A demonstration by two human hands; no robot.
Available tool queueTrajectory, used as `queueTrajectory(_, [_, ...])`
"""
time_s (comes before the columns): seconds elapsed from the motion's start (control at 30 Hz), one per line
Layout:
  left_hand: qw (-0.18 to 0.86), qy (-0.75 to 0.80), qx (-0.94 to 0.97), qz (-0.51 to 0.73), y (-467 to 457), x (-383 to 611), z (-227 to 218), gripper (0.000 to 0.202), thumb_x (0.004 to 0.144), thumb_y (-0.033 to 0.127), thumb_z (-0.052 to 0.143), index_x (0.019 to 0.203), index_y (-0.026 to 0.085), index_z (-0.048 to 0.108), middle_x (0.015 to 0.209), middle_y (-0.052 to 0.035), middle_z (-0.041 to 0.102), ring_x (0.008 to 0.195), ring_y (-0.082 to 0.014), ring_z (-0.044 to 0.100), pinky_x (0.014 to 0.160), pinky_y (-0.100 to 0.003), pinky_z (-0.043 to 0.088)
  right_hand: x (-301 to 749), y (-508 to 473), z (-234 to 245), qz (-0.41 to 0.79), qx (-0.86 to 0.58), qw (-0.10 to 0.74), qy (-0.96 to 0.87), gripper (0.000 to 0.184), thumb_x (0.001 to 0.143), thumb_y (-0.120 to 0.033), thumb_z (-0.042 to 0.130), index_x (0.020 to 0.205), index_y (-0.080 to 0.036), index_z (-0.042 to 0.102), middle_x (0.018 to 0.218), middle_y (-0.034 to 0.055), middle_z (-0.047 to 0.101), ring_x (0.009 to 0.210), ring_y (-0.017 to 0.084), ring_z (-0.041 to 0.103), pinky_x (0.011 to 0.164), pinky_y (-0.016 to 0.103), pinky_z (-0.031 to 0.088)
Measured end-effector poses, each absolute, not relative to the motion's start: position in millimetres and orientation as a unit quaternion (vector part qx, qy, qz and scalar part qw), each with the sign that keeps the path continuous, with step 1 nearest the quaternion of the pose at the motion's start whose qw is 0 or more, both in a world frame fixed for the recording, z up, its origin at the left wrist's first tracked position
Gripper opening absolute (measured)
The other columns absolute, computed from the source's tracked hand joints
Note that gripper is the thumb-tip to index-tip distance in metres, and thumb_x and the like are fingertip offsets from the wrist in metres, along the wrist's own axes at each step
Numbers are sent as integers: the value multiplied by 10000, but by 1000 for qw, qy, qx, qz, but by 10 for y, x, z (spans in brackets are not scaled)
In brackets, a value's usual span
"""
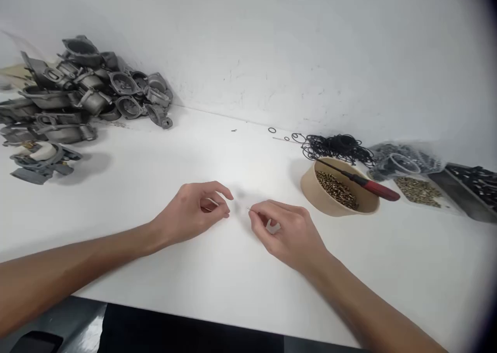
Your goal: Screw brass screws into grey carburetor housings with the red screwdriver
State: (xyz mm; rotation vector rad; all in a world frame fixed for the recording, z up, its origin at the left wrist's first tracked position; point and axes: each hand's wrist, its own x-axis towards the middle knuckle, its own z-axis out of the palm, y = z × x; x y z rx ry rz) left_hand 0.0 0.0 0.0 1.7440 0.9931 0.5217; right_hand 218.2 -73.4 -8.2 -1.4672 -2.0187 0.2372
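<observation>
Both of my hands rest on the white table (202, 280) near its middle, fingertips almost meeting. My left hand (194, 210) is curled in a pinch on a thin, pale, pin-like piece too small to name. My right hand (285, 231) is also pinched; a small white part shows between its fingers, and a tiny tip pokes out toward the left hand. The two hands do not touch.
A heap of grey cast metal housings (77, 91) fills the far left. To the right stand a tan bowl of brass screws (341, 187) with a red-handled screwdriver (367, 183) across it, black O-rings (336, 147), a plastic bag of parts (404, 162), loose screws (417, 190) and a dark tray (468, 187).
</observation>
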Motion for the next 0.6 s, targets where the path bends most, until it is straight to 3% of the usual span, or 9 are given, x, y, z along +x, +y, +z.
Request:
queueTrajectory(0.1, [447, 390, 758, 272, 72, -23, -81, 151, 874, 228, 603, 991, 220, 699, 768, 22, 724, 733, -129, 706, 681, -215, 589, 2290, -654, -110, 95, -581, 311, -746, 219, 942, -232, 543, 741, -204, 626, 642, -40, 615, 529, 83, 477, 529, 228, 369])
queueTrajectory(0.3, [259, 381, 823, 333, 179, -28, -74, 175, 877, 199, 571, 986, 219, 707, 841, 5, 742, 747, -138, 690, 736, -271, 595, 2366, -594, -58, 100, -617, 315, -714, 369, 1006, -414, 500, 745, -209, 660, 620, -14, 607, 527, 117, 528, 548, 249, 410])
queueTrajectory(0.43, [101, 451, 821, 336, 342, -280, 284, 226, 916, 301, 592, 1111, 255, 696, 1168, -33, 731, 1012, -225, 691, 830, -356, 582, 2359, -596, -39, 148, -622, 325, -697, 399, 1004, -475, 479, 773, -220, 682, 692, 14, 669, 585, 156, 605, 566, 267, 450])
queueTrajectory(0.5, [43, 493, 805, 327, 417, -566, 490, 315, 936, 366, 594, 1223, 251, 658, 1320, -62, 668, 1224, -287, 606, 962, -436, 546, 2360, -594, -44, 168, -620, 325, -694, 421, 998, -504, 471, 753, -221, 664, 663, 16, 646, 579, 168, 603, 546, 270, 450])
queueTrajectory(0.6, [-48, 620, 711, 328, 470, -1153, 616, 451, 886, 488, 655, 1275, 258, 643, 1367, -93, 621, 1289, -396, 528, 1009, -547, 488, 2359, -592, -62, 178, -614, 326, -697, 443, 992, -525, 465, 719, -221, 637, 611, 10, 600, 536, 165, 568, 508, 270, 431])
